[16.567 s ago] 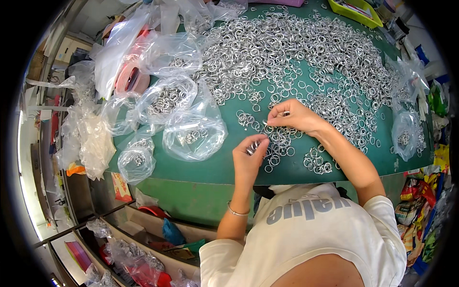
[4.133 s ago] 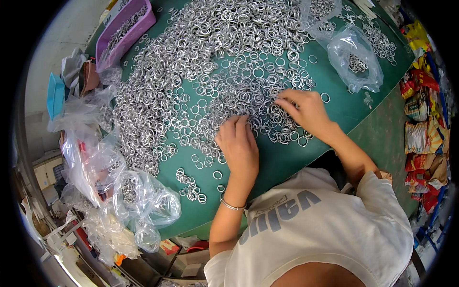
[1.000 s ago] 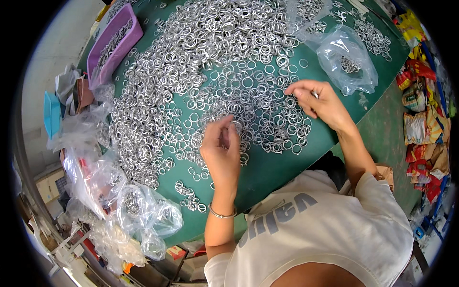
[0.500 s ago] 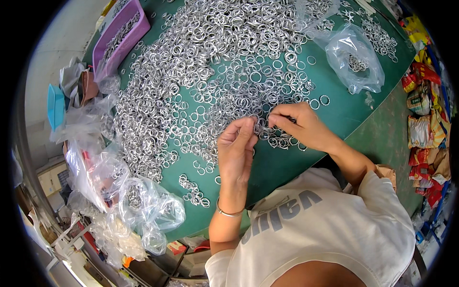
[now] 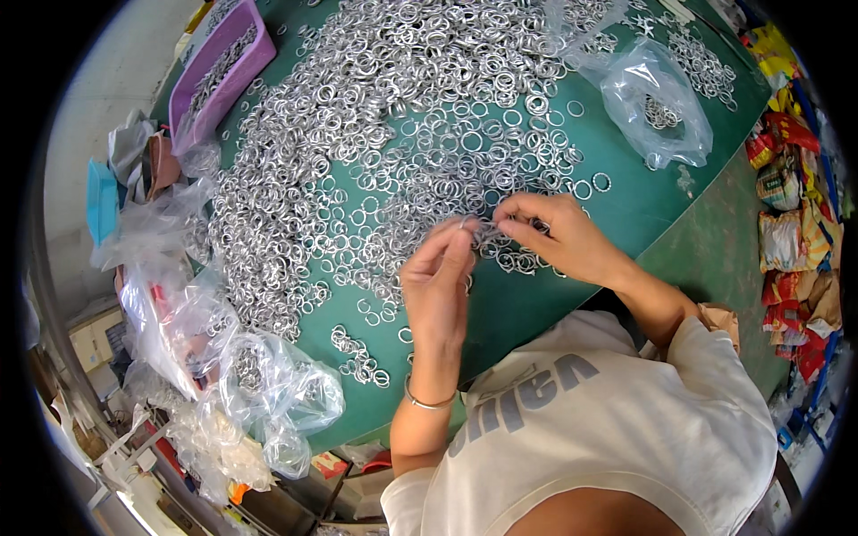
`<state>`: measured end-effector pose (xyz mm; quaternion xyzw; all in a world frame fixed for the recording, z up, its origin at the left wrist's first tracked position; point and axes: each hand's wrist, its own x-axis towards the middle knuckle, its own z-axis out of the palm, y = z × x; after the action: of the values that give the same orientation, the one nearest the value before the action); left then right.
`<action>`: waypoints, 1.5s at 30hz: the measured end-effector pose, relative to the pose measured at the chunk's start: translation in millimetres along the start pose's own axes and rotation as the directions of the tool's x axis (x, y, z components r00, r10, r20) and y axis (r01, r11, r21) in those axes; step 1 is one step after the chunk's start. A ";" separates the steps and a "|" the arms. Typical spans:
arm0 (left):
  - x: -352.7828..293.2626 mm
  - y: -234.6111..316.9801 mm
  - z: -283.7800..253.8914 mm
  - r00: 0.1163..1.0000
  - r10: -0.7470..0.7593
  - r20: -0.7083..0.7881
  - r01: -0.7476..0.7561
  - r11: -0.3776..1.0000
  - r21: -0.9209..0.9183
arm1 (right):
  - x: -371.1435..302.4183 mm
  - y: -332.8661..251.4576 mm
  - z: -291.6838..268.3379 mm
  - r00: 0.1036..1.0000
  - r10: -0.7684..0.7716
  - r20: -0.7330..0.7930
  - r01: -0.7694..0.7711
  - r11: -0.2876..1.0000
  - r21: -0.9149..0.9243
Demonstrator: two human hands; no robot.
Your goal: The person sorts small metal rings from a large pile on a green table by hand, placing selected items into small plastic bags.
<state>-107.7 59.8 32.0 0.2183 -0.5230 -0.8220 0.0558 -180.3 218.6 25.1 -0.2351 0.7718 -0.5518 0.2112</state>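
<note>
Many silver metal rings (image 5: 456,183) lie loose on the green table (image 5: 617,201), spread thin before my hands and heaped beyond them. My left hand (image 5: 438,286), with a bangle at the wrist, is raised over the near edge of this spread. Its thumb and fingers are pinched together, slightly blurred, on what looks like a small metal ring. Close on its right, my right hand (image 5: 563,237) has thumb and forefinger pinched, their tips almost meeting the left fingertips. What the right fingers hold is too small to make out. More rings lie in a cluster (image 5: 518,259) beneath the right hand.
A purple bin (image 5: 241,85) of small metal parts stands at the far left. Clear plastic bags (image 5: 286,384) crowd the left edge; another bag (image 5: 657,107) with rings lies far right. A small ring cluster (image 5: 362,357) sits near the left forearm. Colourful packets (image 5: 786,232) line the right side.
Both hands have shifted slightly left, and the left fingertips are now smeared by motion. The whole view has moved a little. The hands stay fingertip to fingertip.
</note>
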 end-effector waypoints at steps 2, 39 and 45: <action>0.7 -0.4 -3.8 0.968 0.252 0.011 -0.242 0.915 0.324 | -4.9 4.0 -9.0 0.998 0.030 -0.054 -0.029 0.999 0.013; 48.8 -44.1 53.0 0.705 0.464 0.537 -0.661 0.154 0.734 | -9.4 36.3 -61.0 0.896 -0.168 -0.411 -0.144 0.766 -0.627; 46.3 -42.3 54.9 0.703 0.396 0.591 -0.662 0.061 0.747 | -13.7 31.7 -69.2 0.925 0.033 -0.378 -0.055 0.997 -0.048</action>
<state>-166.4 109.7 0.3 -0.0977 -0.9381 -0.2934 0.1563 -213.9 287.7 16.7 -0.1134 0.8187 -0.5592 0.0645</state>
